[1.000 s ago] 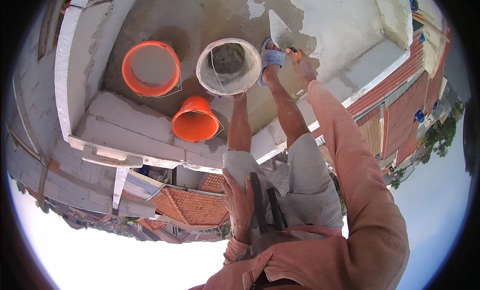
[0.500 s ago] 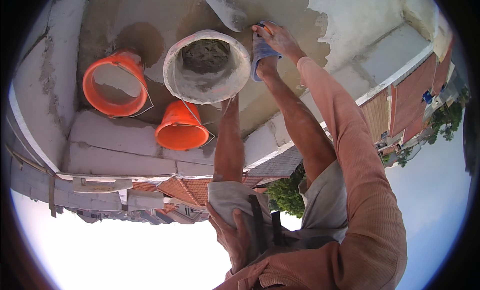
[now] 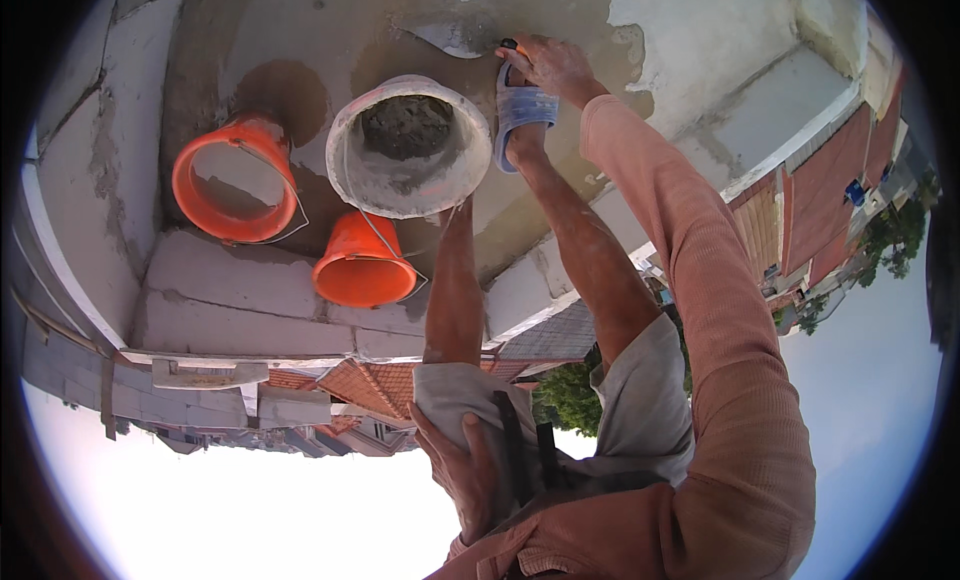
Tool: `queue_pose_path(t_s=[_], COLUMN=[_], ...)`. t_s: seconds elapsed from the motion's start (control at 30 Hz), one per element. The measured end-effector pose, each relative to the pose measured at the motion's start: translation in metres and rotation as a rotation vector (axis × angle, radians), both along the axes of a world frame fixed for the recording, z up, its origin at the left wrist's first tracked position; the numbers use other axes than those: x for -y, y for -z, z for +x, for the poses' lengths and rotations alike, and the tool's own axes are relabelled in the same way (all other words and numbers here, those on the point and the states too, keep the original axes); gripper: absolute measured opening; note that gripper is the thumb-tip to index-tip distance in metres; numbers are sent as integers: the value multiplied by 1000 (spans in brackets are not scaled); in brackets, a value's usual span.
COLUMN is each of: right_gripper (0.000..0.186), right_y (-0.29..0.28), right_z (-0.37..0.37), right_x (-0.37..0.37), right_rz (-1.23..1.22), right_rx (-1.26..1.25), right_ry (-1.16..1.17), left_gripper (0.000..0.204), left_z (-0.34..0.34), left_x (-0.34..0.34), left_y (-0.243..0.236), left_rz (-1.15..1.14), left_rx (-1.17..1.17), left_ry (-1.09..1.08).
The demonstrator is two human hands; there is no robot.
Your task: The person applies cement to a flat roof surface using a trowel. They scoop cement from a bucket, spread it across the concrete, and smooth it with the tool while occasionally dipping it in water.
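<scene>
Right fingers (image 3: 528,54): curled around the handle of the trowel; the right hand (image 3: 560,72) is low, just above the sandal's toe end.
Trowel (image 3: 452,40): its pale blade points left from the handle, low over or flat against the wet floor, I cannot tell which, beyond the pale bucket's far rim.
Left fingers (image 3: 433,442): loosely extended, the thumb apart from them; the left hand (image 3: 465,472) rests against the grey shorts (image 3: 640,410).
Blue sandal (image 3: 528,108): on the right foot, just beside the pale bucket, with only a narrow gap to its rim.
Pale bucket (image 3: 412,188): mouth up, crusted inside, dark grey mix (image 3: 405,127) at the bottom, wire handle down over the near rim.
Small orange bucket (image 3: 362,236): near side of the pale one, mouth toward the person, close to the near wall.
Large orange bucket (image 3: 198,217): farther left, well apart from the trowel, near the left wall (image 3: 130,140).
Wet floor (image 3: 330,25): runs along the far side of the buckets; right of the hand it meets a lighter patch (image 3: 690,50).
Edges: near wall (image 3: 240,320) and right ledge (image 3: 765,125) bound the floor; tiled roofs (image 3: 370,385) and a tree (image 3: 575,395) show past them.
</scene>
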State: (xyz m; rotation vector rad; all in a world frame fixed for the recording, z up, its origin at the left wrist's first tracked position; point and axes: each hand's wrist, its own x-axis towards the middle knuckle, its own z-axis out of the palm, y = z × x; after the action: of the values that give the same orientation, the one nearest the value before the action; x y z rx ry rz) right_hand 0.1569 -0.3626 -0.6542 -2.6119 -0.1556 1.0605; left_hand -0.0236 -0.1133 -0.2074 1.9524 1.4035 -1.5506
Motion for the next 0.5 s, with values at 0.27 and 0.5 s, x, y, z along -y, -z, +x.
queue_pose_path(t_s=[0.27, 0.5], right_gripper=[61, 61], right_y=[7, 2], right_z=[-6, -10], right_x=[-23, -26], right_rz=[195, 103], right_rx=[-17, 28], right_ry=[842, 456], left_gripper=[73, 74], left_z=[14, 13], left_x=[4, -1], left_y=[0, 1], left_rz=[22, 59], left_rx=[-41, -1], left_ry=[-11, 21])
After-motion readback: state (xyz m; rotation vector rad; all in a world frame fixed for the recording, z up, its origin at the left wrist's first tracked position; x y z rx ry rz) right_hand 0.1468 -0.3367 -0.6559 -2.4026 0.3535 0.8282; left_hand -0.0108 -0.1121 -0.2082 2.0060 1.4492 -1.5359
